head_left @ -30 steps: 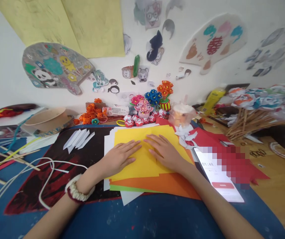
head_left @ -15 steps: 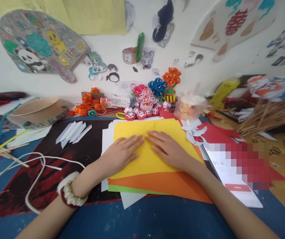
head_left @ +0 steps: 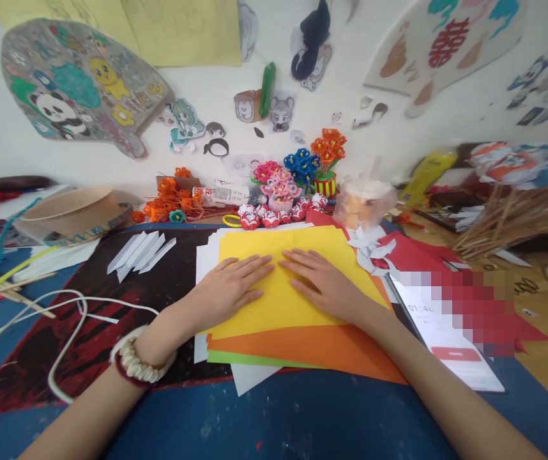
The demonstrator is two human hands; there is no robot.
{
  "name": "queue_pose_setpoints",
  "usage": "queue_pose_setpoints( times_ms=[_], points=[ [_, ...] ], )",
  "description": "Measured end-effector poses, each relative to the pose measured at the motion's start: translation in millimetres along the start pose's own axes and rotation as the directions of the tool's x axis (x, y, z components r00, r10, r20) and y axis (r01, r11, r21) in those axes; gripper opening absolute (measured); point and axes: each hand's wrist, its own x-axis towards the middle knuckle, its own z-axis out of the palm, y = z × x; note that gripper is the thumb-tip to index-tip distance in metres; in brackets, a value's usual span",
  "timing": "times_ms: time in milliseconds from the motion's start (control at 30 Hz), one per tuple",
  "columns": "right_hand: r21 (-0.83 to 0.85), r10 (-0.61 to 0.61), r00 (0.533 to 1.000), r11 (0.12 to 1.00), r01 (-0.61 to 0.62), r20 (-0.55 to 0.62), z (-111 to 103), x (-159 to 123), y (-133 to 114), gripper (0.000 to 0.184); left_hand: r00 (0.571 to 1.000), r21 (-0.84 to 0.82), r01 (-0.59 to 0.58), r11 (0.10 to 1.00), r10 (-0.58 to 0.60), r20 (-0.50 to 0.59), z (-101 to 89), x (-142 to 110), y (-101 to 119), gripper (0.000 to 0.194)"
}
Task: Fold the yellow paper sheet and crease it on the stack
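Wall (head_left: 350,70), white and dotted with cutouts, stands behind a blue table (head_left: 326,415). On the table lies a dark mat (head_left: 101,338) streaked with red. Yellow paper (head_left: 278,306) sits at the centre, partly over the mat, on top of orange paper (head_left: 312,351), green paper (head_left: 230,358) and white sheets (head_left: 205,268) whose edges stick out. Red paper (head_left: 412,255) lies to its right. The person's left hand (head_left: 228,291) and right hand (head_left: 324,281) rest on the yellow paper, palms down, fingers extended and slightly apart, fingertips facing without touching; neither has hold of anything. A lit phone (head_left: 475,377) lies beside the right forearm. Folded white strips (head_left: 135,252) lie on the mat; a scrunchie (head_left: 135,361) rings the left wrist.
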Motion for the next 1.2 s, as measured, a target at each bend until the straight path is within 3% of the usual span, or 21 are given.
queue_pose_setpoints(
  times_ms=[1200],
  points=[
    [0.022, -0.003, 1.000, 1.000, 0.003, -0.010, 0.0, -0.2, -1.7, 0.047, 1.000, 0.002, -0.020, 1.000, 0.020, 0.012, 2.4, -3.0, -3.3, 0.051]
  ],
)
